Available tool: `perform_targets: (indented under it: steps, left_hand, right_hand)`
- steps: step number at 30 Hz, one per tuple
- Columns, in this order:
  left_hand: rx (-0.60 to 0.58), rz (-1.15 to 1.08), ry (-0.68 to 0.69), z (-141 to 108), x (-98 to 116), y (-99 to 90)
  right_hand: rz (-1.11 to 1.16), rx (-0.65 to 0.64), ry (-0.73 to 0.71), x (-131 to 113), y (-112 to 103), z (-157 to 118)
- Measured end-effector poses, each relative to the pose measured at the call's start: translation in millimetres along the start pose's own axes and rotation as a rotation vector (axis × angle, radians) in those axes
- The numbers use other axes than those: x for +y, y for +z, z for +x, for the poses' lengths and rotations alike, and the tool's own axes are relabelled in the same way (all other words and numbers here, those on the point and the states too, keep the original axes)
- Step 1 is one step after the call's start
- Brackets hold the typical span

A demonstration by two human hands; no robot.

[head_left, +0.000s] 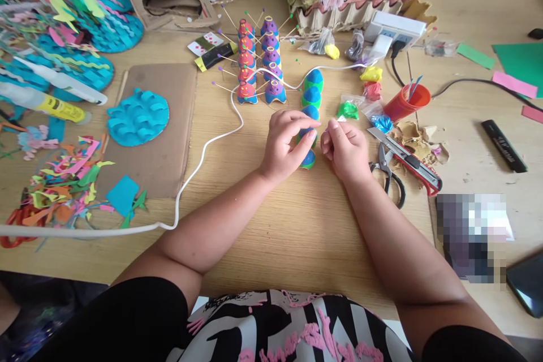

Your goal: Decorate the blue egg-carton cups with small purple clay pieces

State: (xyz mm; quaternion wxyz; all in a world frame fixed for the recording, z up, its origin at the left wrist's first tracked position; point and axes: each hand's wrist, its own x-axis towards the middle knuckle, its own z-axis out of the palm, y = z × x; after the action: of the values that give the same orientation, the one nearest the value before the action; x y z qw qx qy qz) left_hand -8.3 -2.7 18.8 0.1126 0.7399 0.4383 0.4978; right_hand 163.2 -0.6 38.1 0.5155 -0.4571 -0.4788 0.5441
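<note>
My left hand [288,144] is curled, thumb and index tip close together in a pinch. My right hand [345,147] is closed, its thumb pressed on the bent index finger. The fingertips of both hands nearly meet; whatever they hold is too small or hidden to make out. Just behind and under my left fingers stands a row of blue and green egg-carton cups [313,96], partly covered by that hand. Farther back are a red and blue row of cups [246,76] and a purple and blue row [274,70], both with faces and ball-tipped sticks.
A white cable [203,153] crosses the table. Right of my hands lie scissors [384,158], a box cutter [409,159], clay bags like the green one [348,110] and an orange cup [408,103]. Cardboard [173,124] with a blue disc [138,117] and paper scraps [72,172] lie left.
</note>
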Motion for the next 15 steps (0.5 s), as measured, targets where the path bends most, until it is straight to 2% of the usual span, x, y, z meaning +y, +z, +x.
perform_targets:
  steps: [6,11,15]
  left_hand:
    - [-0.009,-0.067,0.059,0.8,-3.5,3.5]
    - [0.049,-0.091,0.102,1.0,-5.0,5.2]
    - [0.039,-0.063,0.078,1.1,-4.8,4.5]
  right_hand:
    - [-0.031,-0.013,-0.037,-3.0,1.5,-2.3]
    - [-0.055,-0.040,-0.075,-5.6,2.1,-3.4]
    - [-0.078,-0.056,-0.086,-7.3,2.8,-4.4]
